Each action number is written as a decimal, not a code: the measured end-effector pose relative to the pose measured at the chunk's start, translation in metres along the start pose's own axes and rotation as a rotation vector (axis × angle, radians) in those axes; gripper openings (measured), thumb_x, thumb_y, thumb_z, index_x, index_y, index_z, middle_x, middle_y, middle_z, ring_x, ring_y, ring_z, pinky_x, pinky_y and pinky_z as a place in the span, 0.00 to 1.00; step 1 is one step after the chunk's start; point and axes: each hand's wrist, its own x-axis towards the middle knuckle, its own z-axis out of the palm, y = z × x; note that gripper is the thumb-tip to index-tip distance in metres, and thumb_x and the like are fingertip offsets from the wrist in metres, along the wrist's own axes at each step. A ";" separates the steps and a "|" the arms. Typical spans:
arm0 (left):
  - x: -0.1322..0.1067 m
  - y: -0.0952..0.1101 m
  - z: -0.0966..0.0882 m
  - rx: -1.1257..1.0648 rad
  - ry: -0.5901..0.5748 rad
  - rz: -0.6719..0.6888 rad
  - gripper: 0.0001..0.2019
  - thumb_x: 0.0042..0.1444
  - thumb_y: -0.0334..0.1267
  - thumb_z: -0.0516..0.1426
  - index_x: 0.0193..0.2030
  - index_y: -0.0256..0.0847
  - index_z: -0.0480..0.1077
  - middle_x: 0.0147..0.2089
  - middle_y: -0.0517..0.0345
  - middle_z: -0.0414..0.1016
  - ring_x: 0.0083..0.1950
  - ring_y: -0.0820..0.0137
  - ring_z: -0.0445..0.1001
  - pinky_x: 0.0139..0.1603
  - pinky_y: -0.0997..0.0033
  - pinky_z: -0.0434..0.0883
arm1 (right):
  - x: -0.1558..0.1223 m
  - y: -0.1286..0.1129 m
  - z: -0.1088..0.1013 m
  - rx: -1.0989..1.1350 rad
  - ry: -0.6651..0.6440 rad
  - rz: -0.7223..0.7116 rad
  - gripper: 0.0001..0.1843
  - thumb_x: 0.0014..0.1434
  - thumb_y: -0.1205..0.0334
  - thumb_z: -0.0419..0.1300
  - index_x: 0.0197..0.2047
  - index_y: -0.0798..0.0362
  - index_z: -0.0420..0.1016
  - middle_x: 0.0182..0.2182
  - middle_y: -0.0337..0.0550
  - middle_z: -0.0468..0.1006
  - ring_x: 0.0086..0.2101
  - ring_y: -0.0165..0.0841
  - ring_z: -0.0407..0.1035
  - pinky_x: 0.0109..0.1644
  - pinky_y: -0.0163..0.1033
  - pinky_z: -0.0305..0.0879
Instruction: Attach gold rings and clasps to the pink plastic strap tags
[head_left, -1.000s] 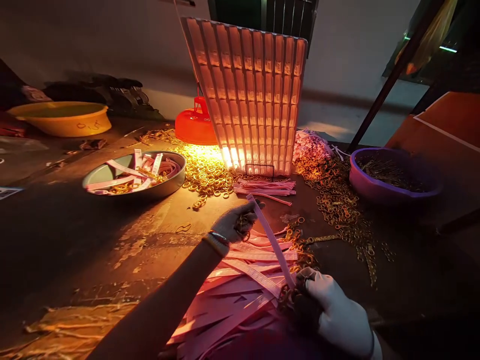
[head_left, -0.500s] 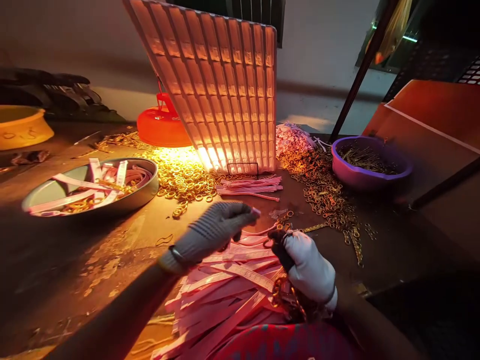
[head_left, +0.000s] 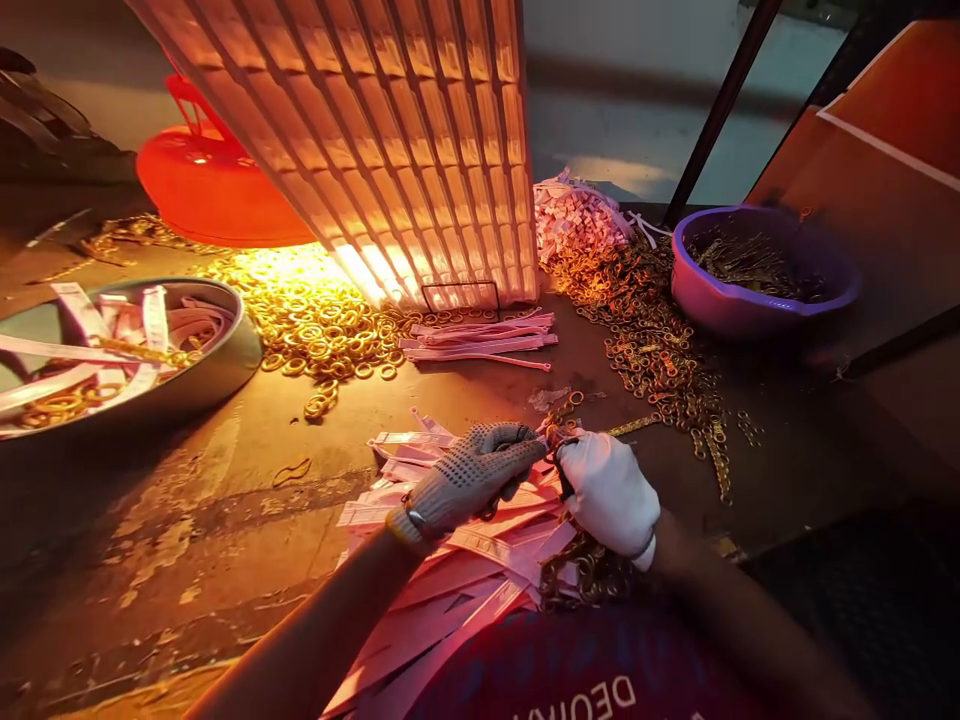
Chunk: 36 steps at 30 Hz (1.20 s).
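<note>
My left hand (head_left: 480,465), in a grey dotted glove, pinches the end of a pink strap (head_left: 541,436), most of it hidden by the fingers. Close against it, my right hand (head_left: 611,495) in a white glove with dark fingertips is closed on a small metal ring, now mostly covered. Both hands meet above a spread of flat pink straps (head_left: 427,610). Under my right wrist lies a clump of brass-coloured rings and chain (head_left: 585,575). Just beyond the fingertips are a few gold links (head_left: 568,408).
A ribbed plastic tray (head_left: 420,150) stands upright behind a bundle of pink strips (head_left: 480,340). Left are a red lamp (head_left: 217,190), gold rings (head_left: 315,330) and a metal bowl (head_left: 244,350). Right are metal clasps (head_left: 652,350) and a purple basin (head_left: 750,305).
My left hand has moved right, bringing the strap end up to my right hand's fingertips. The hands were apart before. The view has tilted down and drawn closer.
</note>
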 end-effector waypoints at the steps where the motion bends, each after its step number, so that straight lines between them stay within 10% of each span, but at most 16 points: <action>1: 0.002 0.000 -0.001 0.048 0.004 0.016 0.20 0.61 0.56 0.54 0.30 0.41 0.66 0.17 0.67 0.62 0.13 0.78 0.56 0.12 0.79 0.56 | 0.004 0.000 0.002 -0.005 -0.002 -0.023 0.13 0.58 0.75 0.53 0.40 0.54 0.75 0.36 0.52 0.77 0.35 0.42 0.71 0.36 0.40 0.61; 6: 0.016 -0.005 -0.002 0.313 0.006 0.247 0.17 0.60 0.49 0.56 0.25 0.38 0.68 0.21 0.61 0.68 0.21 0.76 0.63 0.19 0.80 0.58 | 0.017 0.009 0.014 0.077 0.033 0.005 0.11 0.58 0.74 0.54 0.41 0.54 0.74 0.37 0.51 0.78 0.38 0.41 0.71 0.39 0.40 0.61; 12: 0.015 -0.007 0.000 0.041 -0.004 -0.007 0.20 0.61 0.56 0.53 0.32 0.39 0.70 0.18 0.66 0.64 0.14 0.77 0.57 0.12 0.79 0.57 | 0.013 0.022 0.005 0.107 -0.033 -0.050 0.16 0.56 0.75 0.53 0.46 0.54 0.72 0.38 0.49 0.78 0.37 0.40 0.72 0.38 0.39 0.60; 22: 0.013 -0.006 0.008 0.023 -0.039 0.017 0.16 0.59 0.50 0.54 0.29 0.39 0.70 0.17 0.67 0.63 0.13 0.78 0.57 0.11 0.80 0.56 | 0.019 0.026 0.019 -0.011 -0.084 -0.320 0.10 0.60 0.72 0.52 0.40 0.57 0.73 0.34 0.54 0.79 0.36 0.42 0.73 0.35 0.39 0.60; 32: -0.033 0.043 -0.107 0.680 0.103 0.181 0.13 0.52 0.46 0.63 0.41 0.45 0.82 0.39 0.63 0.82 0.37 0.70 0.76 0.35 0.83 0.71 | 0.027 0.021 0.010 0.211 0.084 -0.369 0.20 0.67 0.44 0.56 0.41 0.54 0.75 0.32 0.46 0.80 0.33 0.36 0.73 0.35 0.37 0.58; 36: -0.029 0.035 -0.094 0.299 0.197 -0.029 0.15 0.60 0.45 0.57 0.41 0.36 0.78 0.22 0.66 0.73 0.21 0.80 0.66 0.22 0.87 0.61 | 0.034 0.056 0.022 0.293 0.059 -0.374 0.19 0.63 0.45 0.63 0.43 0.54 0.77 0.42 0.48 0.79 0.43 0.37 0.72 0.46 0.36 0.62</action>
